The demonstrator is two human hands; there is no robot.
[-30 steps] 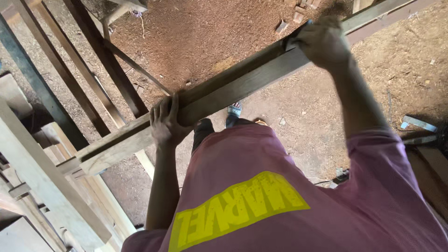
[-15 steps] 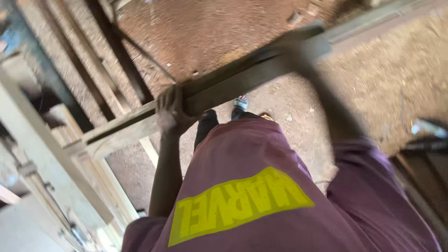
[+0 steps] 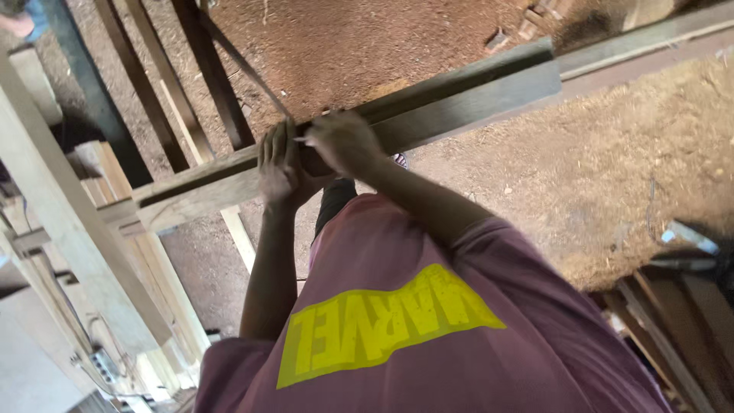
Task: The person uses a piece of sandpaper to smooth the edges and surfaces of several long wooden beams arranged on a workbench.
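Currently both hands close together mid-length on long wooden beam (image 3: 428, 107), held across body; left hand (image 3: 279, 164) fingers wrapped on beam, right hand (image 3: 344, 141) gripping beside it. Risk: narrow grip, long ends may tip or swing into leaning timbers (image 3: 153, 84). Sawdust floor (image 3: 627, 176), stacked planks (image 3: 673, 321) around, trip hazard

bright daylight on the sawdust floor (image 3: 612, 153), dim shadow at left, slight motion blur on both hands, edges soft.

Long grey-brown wooden beam (image 3: 459, 103) held level, slanting across.
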